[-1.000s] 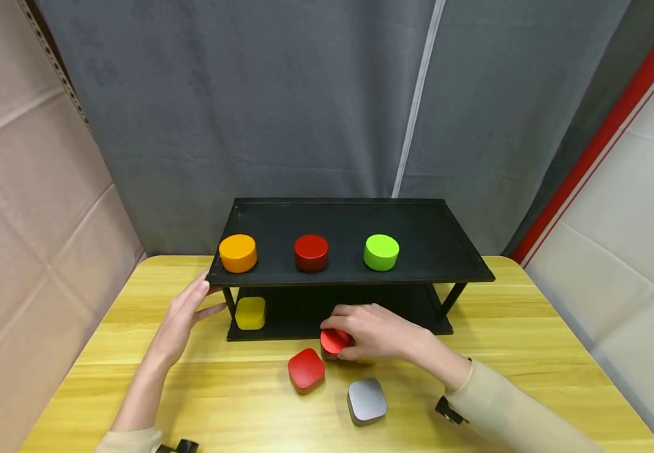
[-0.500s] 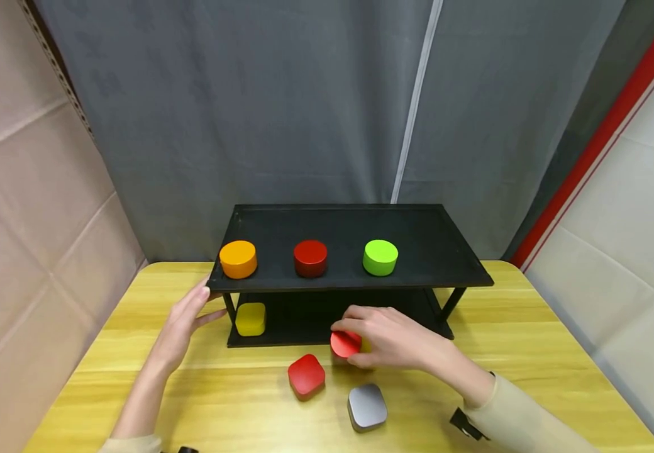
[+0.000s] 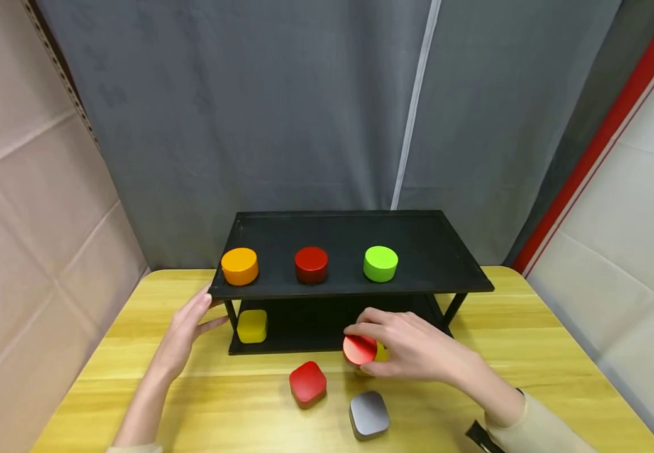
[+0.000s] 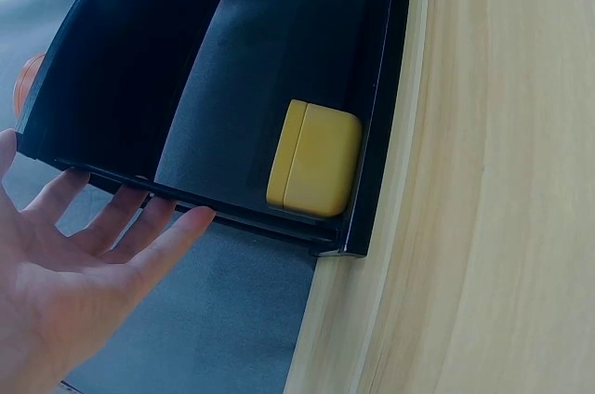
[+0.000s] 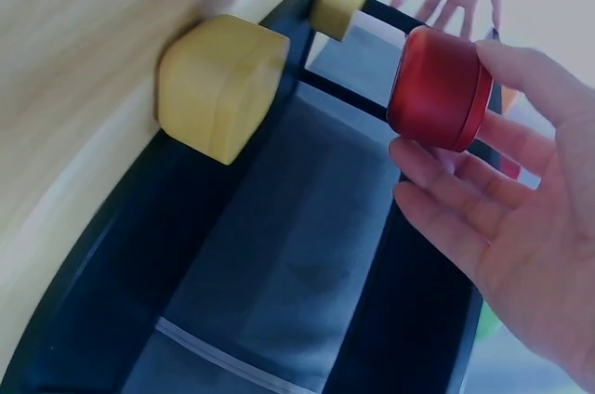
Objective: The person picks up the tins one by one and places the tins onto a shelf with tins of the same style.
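- Nearest us on the wooden surface (image 3: 236, 415), the silver tin (image 3: 369, 414) stands alone; just beyond it and to its left we see the rounded-square red tin (image 3: 307, 384), well out from the rack's front edge and within easy reach.
- Our right hand (image 3: 412, 346) holds the round red tin (image 3: 359, 350), thumb and fingers curved only as wide as its sides (a side grip, we judge, that leaves the flat top uncovered). The tin looks lifted, near the rack's front edge.
- Beside that grip, partly hidden from above, we find the loose yellow tin (image 5: 223, 87) on the surface.
- Our left hand (image 3: 182, 333) holds no tin; its fingers are spread, fingertips touching the left end of the black two-tier rack (image 3: 349, 294), probably to steady it.
- On the lower shelf (image 3: 304, 324), the shelved yellow tin (image 3: 252, 326) sits by the left post.
- On the upper shelf (image 3: 349, 233), orange (image 3: 239, 267), dark red (image 3: 311, 265) and green round tins (image 3: 380, 263) stand in a spaced row, perhaps so that each can be grasped separately.
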Demonstrator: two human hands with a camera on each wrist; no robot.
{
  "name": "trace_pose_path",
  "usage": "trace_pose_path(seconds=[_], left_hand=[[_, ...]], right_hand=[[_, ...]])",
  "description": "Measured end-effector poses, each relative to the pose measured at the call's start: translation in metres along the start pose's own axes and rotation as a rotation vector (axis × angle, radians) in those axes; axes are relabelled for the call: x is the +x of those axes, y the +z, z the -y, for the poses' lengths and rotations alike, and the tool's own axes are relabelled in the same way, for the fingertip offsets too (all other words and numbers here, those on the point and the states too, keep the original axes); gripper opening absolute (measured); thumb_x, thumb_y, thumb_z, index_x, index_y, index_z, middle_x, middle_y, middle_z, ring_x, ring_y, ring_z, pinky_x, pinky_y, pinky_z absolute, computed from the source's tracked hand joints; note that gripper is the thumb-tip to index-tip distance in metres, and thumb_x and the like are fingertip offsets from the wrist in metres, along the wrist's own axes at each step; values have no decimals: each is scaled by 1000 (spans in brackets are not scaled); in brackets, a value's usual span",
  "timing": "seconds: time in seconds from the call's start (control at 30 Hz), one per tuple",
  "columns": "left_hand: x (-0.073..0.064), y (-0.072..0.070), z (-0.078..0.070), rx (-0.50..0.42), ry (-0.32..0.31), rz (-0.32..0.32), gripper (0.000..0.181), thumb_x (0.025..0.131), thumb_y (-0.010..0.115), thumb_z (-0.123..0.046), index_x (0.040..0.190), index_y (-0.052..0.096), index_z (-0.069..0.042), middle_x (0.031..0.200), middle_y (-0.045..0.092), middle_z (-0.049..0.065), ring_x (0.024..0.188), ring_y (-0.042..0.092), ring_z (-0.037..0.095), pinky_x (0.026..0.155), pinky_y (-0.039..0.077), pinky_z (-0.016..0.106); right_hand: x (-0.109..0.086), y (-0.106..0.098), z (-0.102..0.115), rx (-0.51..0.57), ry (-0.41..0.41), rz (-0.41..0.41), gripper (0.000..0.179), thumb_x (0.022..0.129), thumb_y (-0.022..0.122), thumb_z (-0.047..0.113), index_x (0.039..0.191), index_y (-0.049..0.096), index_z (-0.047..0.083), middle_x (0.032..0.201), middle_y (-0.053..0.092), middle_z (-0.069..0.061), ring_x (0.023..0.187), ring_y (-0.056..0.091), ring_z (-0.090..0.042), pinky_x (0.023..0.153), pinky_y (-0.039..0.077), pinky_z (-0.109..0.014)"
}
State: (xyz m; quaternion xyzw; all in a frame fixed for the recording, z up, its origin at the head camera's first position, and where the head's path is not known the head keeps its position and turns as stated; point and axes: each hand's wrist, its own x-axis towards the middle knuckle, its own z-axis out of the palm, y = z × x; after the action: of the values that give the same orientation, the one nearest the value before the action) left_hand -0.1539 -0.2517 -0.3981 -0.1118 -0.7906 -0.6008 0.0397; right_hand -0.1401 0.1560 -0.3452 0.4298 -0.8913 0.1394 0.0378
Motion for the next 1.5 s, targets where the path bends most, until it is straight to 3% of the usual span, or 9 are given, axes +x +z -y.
trace_pose_path(seconds=[0.67, 1.07, 1.3, 1.5], left_hand=[[-1, 0, 1, 7, 0, 5, 53, 114, 28, -38, 162, 33, -17, 168, 30, 17, 125, 54, -6, 96, 58, 22], [-1, 0, 1, 4, -7, 5, 54, 114, 28, -39, 162, 33, -16, 167, 31, 17, 126, 54, -2, 96, 58, 22], [0, 0, 1, -5, -1, 5, 53, 114, 29, -38, 162, 35, -16, 166, 35, 11, 124, 55, -5, 97, 59, 25], [-1, 1, 1, -6, -5, 6, 54, 114, 29, -39, 162, 34, -14, 166, 33, 16, 123, 55, -6, 96, 59, 24]], right_hand=[[-14, -24, 3, 58, -27, -72, 43, 86, 82, 34, 127, 70, 32, 116, 61, 19, 90, 60, 4, 76, 53, -14], [-28, -47, -7, 87, 54, -62, 47, 85, 83, 31, 129, 67, 36, 119, 59, 22, 98, 58, 3, 80, 56, -19], [-38, -63, -19, 91, 34, -138, 50, 83, 85, 23, 128, 67, 34, 118, 60, 21, 96, 58, 3, 79, 56, -19], [-44, -75, -29, 82, 37, -189, 52, 81, 87, 18, 127, 68, 33, 117, 61, 19, 96, 58, 2, 76, 57, -19]])
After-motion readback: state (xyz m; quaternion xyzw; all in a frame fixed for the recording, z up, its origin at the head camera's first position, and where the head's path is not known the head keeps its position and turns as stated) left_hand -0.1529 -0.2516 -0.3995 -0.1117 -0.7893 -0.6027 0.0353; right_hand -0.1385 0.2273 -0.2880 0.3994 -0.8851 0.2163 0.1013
